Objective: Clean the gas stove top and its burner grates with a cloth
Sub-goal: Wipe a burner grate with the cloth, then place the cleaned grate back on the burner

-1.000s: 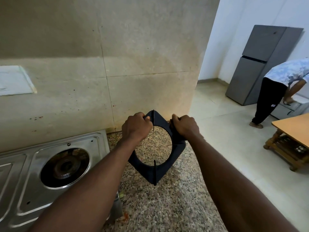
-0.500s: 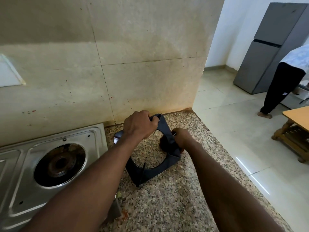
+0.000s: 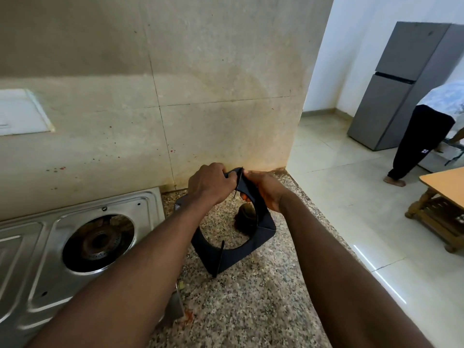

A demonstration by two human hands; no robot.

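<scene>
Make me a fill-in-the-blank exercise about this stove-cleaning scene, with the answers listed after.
Both the left hand and the right hand grip the black burner grate near its ____ corner.
The grate stands tilted on the speckled countertop, to the ____ of the steel stove top.
The round burner in the stove top has ____ grate over it.
Missing words: top; right; no.

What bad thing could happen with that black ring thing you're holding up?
The left hand and right hand both grip the burner grate only near its top corner, so it might slip and bang the granite counter. Its thin prongs stick up and could also poke a finger.
</scene>
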